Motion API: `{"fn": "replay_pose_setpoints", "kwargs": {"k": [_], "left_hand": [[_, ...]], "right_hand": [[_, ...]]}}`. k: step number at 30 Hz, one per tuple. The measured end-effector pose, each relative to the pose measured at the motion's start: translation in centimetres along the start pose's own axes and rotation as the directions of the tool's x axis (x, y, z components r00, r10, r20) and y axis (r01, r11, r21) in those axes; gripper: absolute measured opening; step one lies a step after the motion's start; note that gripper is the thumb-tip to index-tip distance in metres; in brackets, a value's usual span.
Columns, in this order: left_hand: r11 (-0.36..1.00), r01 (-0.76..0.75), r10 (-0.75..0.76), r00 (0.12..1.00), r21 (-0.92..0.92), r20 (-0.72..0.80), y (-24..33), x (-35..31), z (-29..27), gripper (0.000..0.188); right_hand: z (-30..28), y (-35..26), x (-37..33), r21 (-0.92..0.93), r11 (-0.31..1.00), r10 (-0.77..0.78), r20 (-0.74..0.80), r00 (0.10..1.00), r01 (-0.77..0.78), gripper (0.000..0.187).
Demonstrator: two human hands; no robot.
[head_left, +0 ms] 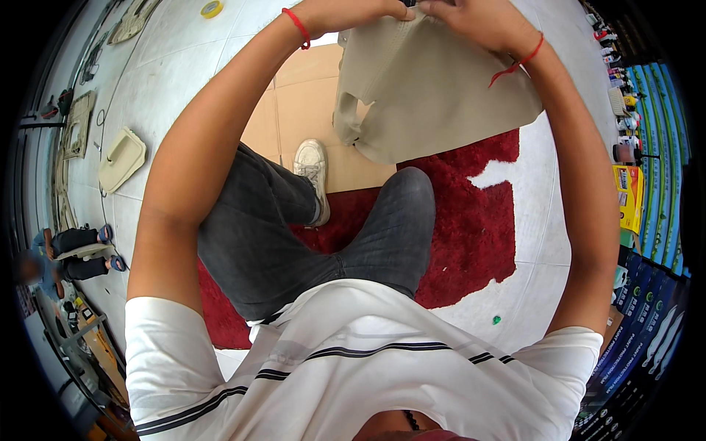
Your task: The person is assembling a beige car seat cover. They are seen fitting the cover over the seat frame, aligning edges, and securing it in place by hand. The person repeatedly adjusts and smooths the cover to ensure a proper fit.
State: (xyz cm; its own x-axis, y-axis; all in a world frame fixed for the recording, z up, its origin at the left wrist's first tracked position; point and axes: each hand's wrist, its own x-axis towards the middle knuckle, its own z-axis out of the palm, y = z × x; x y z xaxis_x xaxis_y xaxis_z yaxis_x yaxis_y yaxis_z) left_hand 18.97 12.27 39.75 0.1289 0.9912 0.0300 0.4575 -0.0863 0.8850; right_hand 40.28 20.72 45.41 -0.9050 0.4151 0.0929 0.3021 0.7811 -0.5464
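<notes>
A beige, leather-like cover [441,92] with stitched seams hangs between my hands at the top of the view. It has a small opening near its lower left corner. My left hand [353,15] pinches the cover's top edge. Close beside it, my right hand [485,23] grips the same edge with bent fingers. Part of both hands' fingertips is cut off by the top of the picture, and a small dark thing between them is too little shown to name. Beneath the cover lies a flat cardboard sheet [257,121], partly hidden by it.
I kneel or squat on a red shaggy mat [478,242] over pale floor tiles. A beige trim panel [122,160] and a yellow tape roll [212,9] lie to the left. Another person [77,246] sits far left. Boxes [651,316] and bottles line the right side.
</notes>
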Motion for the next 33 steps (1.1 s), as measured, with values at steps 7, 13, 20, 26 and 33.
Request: {"fn": "replay_pose_setpoints", "kwargs": {"k": [7,13,20,26,33], "left_hand": [[0.997,-0.034,0.048,0.977,0.070,-0.208,-1.3,0.9,2.0,0.028],[0.994,-0.001,0.020,0.986,0.109,-0.168,0.2,0.8,1.7,0.036],[0.988,-0.052,0.083,0.973,0.148,-0.214,-1.6,1.9,0.7,0.037],[0.886,-0.158,0.271,0.939,0.436,-0.210,-0.5,2.5,0.3,0.046],[0.840,-0.116,0.164,0.986,0.530,-0.044,-0.9,4.1,-1.7,0.047]], "right_hand": [[1.1,-0.9,-0.4,-0.233,0.971,-0.091,-0.147,0.985,0.055,0.020],[1.7,-1.1,0.4,-0.330,0.944,-0.074,-0.168,0.983,0.014,0.016],[0.7,0.4,1.0,-0.385,0.920,-0.125,-0.107,0.986,0.075,0.015],[2.3,-0.2,1.6,-0.507,0.831,0.033,-0.362,0.932,-0.227,0.024],[1.2,4.1,5.0,-0.297,0.955,-0.087,-0.180,0.980,0.031,0.027]]}}
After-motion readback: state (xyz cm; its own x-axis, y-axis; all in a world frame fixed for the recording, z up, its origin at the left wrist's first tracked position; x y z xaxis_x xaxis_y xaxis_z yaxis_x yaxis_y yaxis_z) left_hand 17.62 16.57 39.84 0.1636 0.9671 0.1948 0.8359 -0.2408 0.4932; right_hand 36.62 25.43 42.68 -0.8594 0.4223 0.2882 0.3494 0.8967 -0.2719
